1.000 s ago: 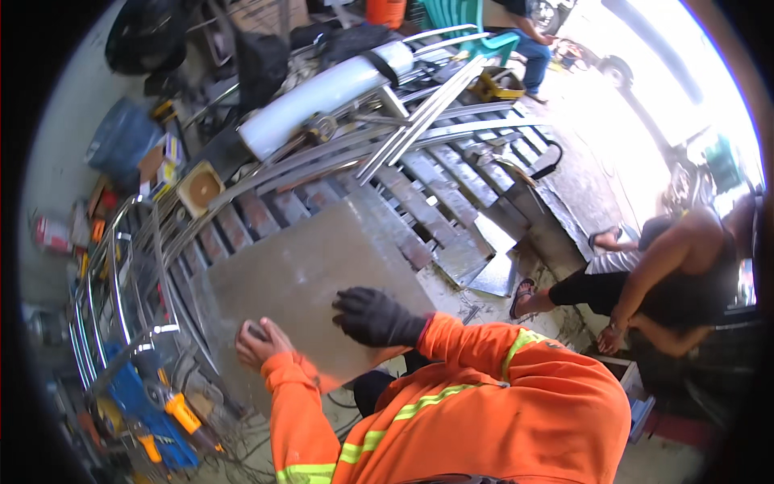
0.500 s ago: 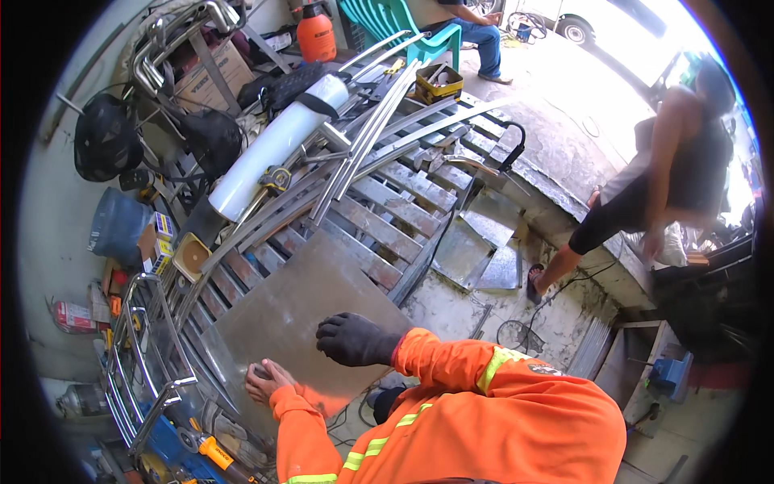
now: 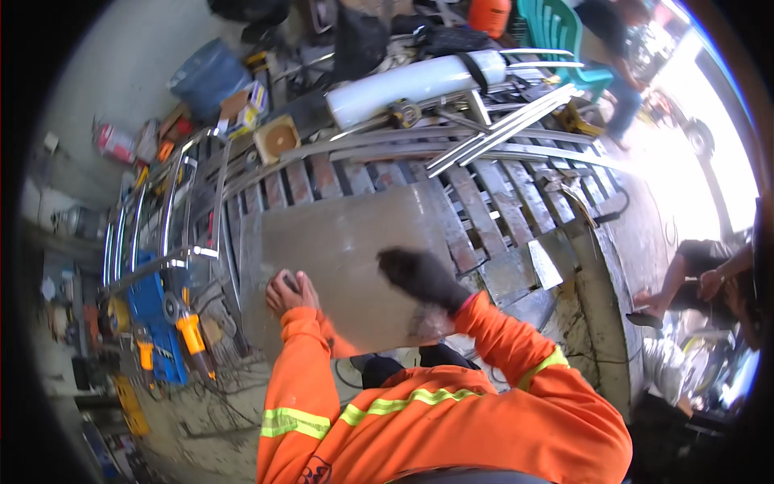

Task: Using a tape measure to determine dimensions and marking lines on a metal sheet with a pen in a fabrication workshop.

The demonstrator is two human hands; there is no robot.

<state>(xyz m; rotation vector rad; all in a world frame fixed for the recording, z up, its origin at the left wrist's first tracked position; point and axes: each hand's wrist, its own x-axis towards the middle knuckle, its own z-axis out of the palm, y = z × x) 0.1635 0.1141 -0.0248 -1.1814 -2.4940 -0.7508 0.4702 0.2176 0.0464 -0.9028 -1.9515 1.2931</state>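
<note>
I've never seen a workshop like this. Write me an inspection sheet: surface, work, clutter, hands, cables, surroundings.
Surface: slatted bench, slats stained.
Job's things: flat metal sheet lying on the slats; small dark object, kind unclear.
Clutter: white cylinder, tape measure and metal tubes behind the sheet; yellow grinder at lower left.
Grips: left hand, bare, around the small dark object; right hand, dark-gloved, over the sheet, too blurred to read its fingers.
Cables: dark cable looped near the wearer's feet; its ends can't be traced.
Surroundings: one person by a green chair, another person at far right.
</note>
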